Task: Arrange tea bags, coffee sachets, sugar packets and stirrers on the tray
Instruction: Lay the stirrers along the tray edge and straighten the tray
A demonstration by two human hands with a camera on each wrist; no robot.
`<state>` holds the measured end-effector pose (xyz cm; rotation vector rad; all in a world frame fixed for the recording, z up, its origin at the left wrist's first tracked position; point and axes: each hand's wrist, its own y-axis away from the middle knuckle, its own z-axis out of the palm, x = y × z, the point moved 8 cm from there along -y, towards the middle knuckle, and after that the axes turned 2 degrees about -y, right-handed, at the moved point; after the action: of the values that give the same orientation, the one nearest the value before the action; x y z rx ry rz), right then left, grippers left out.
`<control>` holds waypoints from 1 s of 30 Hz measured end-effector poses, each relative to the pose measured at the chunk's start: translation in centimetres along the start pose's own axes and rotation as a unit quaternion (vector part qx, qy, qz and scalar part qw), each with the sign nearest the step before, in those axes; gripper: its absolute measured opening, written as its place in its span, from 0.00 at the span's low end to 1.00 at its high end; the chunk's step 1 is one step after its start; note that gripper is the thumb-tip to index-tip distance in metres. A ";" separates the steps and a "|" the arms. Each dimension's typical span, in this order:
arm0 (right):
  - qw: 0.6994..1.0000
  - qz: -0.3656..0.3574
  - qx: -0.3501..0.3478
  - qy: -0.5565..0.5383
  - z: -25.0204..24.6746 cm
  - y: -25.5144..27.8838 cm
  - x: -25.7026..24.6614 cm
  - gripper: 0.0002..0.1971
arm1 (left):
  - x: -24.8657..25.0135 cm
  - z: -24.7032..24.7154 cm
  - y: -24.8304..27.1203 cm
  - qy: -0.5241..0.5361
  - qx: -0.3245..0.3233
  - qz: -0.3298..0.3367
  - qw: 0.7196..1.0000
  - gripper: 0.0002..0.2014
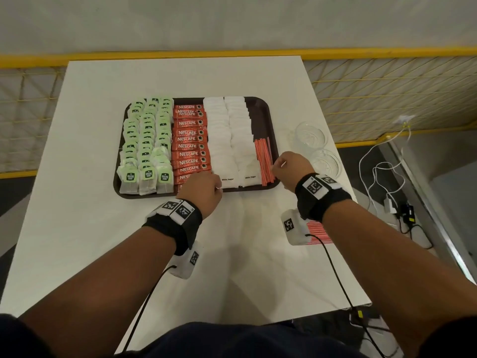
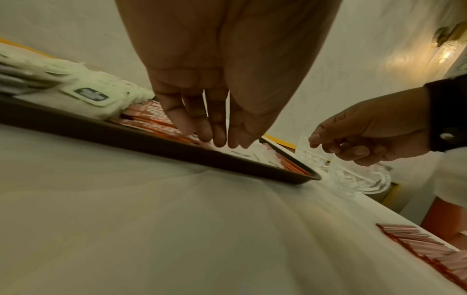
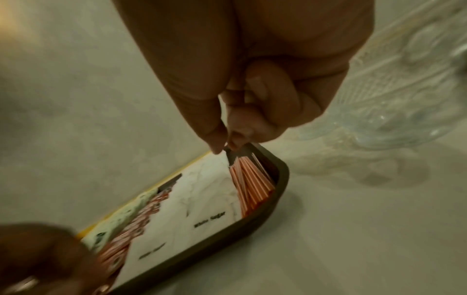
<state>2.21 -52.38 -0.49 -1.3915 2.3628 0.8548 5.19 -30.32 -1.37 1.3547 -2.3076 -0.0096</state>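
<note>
1. Tray (image 1: 265,112) mid worktop (image 1: 77,228); tea bags (image 1: 147,140), coffee sachets (image 1: 189,140), sugar packets (image 1: 229,135), stirrers (image 1: 263,161) in rows, left to right.
2. R hand (image 1: 290,169) at tray's right edge, fingers (image 3: 215,129) pinching a stirrer.
3. L hand (image 1: 201,187) at tray's near rim, fingers (image 2: 199,119) straight, released, tips down.
4. More stirrers (image 1: 318,232) on worktop nearer than tray.

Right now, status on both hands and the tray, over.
Left hand open, fingertips on the coffee sachets. Right hand pinching one stirrer above the tray. More stirrers on the table. Nothing blocking.

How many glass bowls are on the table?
2. Both stand right of the tray: one glass bowl farther back, the other glass bowl nearer, just beyond the right hand. None seem hidden.
</note>
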 end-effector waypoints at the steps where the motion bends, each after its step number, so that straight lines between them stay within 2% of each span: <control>1: 1.000 -0.023 -0.012 -0.005 -0.2 1.2 0.1 0.06 | 0.9 0.1 -0.1 0.003 -0.002 0.008 1.000 0.12; 5: 0.994 -0.085 -0.062 0.033 -1.0 5.1 2.3 0.07 | 5.6 1.4 -0.5 0.004 -0.044 0.055 0.998 0.12; 11: 0.978 -0.088 -0.130 0.134 -2.9 8.2 8.2 0.11 | 12.7 4.5 -0.3 0.008 -0.095 0.137 0.986 0.17; 15: 0.961 -0.084 -0.142 0.221 -3.3 8.9 12.3 0.28 | 16.5 7.3 -0.2 -0.022 -0.141 0.160 0.977 0.29; 19: 0.941 -0.127 -0.123 0.288 -2.9 8.7 14.1 0.49 | 18.4 10.4 -0.3 -0.079 -0.176 0.152 0.969 0.44; 21: 0.931 -0.133 -0.132 0.315 -2.3 8.5 14.8 0.54 | 19.3 11.4 -0.3 -0.112 -0.174 0.152 0.966 0.46; 23: 0.928 -0.145 -0.134 0.316 -1.9 8.3 15.0 0.48 | 20.2 12.0 -0.5 -0.138 -0.165 0.152 0.965 0.44; 26: 0.930 -0.161 -0.126 0.307 -1.9 8.0 14.8 0.32 | 21.0 12.8 -0.6 -0.158 -0.148 0.144 0.966 0.38; 30: 0.924 -0.162 -0.134 0.320 -1.8 7.5 14.9 0.24 | 21.5 13.1 -0.5 -0.167 -0.124 0.137 0.968 0.27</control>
<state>-11.67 -61.26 -3.87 -2.3998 2.3694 0.7196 -8.22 -51.29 -4.93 0.9591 -2.6460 -0.4569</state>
